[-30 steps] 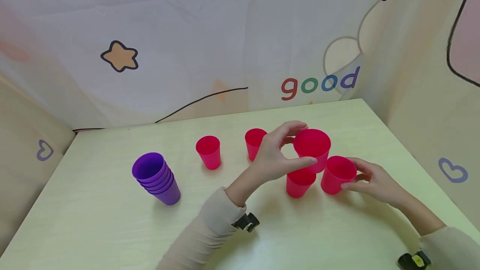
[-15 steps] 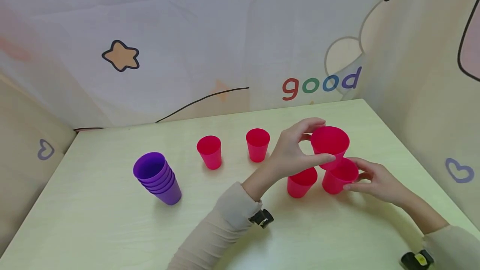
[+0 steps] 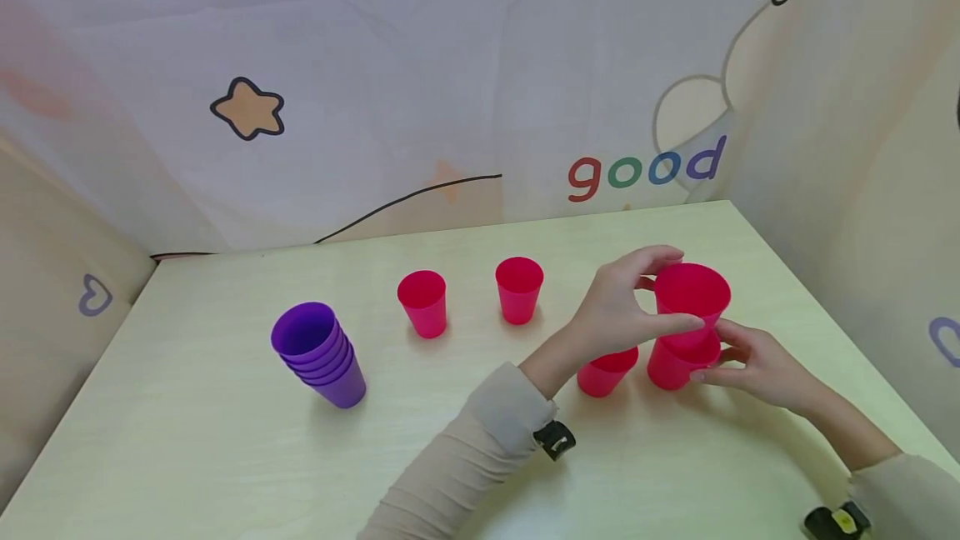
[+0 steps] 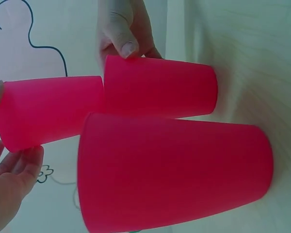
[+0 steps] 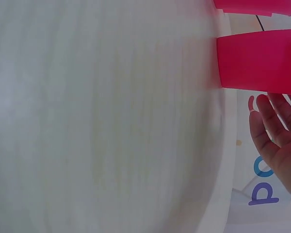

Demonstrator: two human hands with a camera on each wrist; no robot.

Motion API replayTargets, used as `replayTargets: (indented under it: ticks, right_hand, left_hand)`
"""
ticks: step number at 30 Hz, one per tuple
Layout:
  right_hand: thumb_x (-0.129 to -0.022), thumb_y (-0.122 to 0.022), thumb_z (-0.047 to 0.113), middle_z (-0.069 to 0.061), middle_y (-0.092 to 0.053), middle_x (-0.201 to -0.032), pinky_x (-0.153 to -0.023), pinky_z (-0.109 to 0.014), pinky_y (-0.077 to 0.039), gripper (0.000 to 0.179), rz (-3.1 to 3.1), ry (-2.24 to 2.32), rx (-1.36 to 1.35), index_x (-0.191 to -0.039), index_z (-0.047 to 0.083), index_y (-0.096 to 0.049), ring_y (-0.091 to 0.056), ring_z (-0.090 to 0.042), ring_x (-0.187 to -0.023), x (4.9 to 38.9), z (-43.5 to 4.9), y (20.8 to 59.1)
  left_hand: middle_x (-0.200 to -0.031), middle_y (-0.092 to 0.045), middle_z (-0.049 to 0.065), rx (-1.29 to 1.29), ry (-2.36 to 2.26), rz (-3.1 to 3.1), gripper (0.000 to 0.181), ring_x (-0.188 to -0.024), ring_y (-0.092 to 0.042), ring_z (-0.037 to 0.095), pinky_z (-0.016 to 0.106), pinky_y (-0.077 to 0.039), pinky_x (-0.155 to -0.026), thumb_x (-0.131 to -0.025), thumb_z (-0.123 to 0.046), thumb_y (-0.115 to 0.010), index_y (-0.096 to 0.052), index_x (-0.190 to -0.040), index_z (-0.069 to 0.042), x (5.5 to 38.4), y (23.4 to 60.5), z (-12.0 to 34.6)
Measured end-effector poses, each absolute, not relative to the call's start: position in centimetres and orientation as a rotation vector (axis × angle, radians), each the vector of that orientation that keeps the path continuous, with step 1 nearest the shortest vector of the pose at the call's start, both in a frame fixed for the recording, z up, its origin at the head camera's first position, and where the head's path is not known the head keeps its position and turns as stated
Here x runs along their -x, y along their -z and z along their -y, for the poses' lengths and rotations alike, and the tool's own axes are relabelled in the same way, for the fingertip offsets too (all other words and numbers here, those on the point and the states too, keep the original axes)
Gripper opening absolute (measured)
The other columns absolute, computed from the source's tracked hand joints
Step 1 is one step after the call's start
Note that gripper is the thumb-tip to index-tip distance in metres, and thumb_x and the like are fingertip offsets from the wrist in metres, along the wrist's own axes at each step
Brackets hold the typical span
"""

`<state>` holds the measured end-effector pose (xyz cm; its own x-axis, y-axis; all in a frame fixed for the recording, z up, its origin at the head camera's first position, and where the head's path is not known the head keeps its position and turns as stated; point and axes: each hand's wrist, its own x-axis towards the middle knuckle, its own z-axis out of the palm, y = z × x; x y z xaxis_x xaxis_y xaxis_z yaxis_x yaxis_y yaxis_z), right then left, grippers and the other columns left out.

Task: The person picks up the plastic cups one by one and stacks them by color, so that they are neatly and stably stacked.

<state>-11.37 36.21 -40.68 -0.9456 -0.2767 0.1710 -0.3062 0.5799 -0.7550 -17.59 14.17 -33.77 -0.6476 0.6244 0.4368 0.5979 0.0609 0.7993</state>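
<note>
My left hand point(image 3: 626, 302) grips a pinkish-red plastic cup point(image 3: 692, 294) by its upper part, thumb on the near side and fingers behind. That cup is upright, its base right at the mouth of a second red cup point(image 3: 675, 367). Around the lower cup's right side, my right hand point(image 3: 765, 367) keeps thumb and fingers, steadying it on the table. In the left wrist view, the raised cup point(image 4: 51, 111) meets the rim of the lower cup point(image 4: 160, 87). A third red cup point(image 3: 600, 375) stands just left of the lower one, partly hidden by my left hand.
Two more red cups, one at left point(image 3: 423, 304) and one at right point(image 3: 519, 290), stand apart toward the back of the pale table point(image 3: 225, 457). Farther left is a leaning-looking stack of nested purple cups point(image 3: 322, 357). A printed cloth point(image 3: 375, 90) walls in the table.
My left hand has carried its cup rightward, from above the third cup to over the cup at my right hand, then slightly down onto it. The right hand has stayed put.
</note>
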Motion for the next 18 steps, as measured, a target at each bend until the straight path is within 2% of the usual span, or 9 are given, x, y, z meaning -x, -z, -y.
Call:
replayTargets:
  ticks: [9, 18]
  right_hand:
    - [-0.071, -0.076, 0.004, 0.018, -0.055, -0.102, -0.066, -0.026, -0.053, 0.054, 2.746, -1.327, -0.521, -0.117, 0.000, -0.049, -0.055, -0.001, -0.087, 11.3, -36.4, 40.8]
    - [-0.070, -0.076, 0.004, 0.017, -0.056, -0.101, -0.066, -0.025, -0.053, 0.051, 2.740, -1.320, -0.522, -0.115, 0.000, -0.051, -0.055, -0.002, -0.086, 11.4, -36.3, 40.7]
  left_hand:
    - [-0.121, -0.053, -0.006, -1.183, -1.585, -2.313, 0.063, -0.098, -0.049, -0.002, 0.009, -0.045, -0.069, -0.073, -0.023, -0.077, -0.049, -0.128, -0.012, 17.3, 34.4, -14.9]
    - [-0.118, -0.054, -0.005, -1.163, -1.469, -2.386, 0.064, -0.097, -0.049, -0.001, 0.007, -0.044, -0.067, -0.072, -0.025, -0.078, -0.049, -0.128, -0.013, 17.2, 35.0, -15.1]
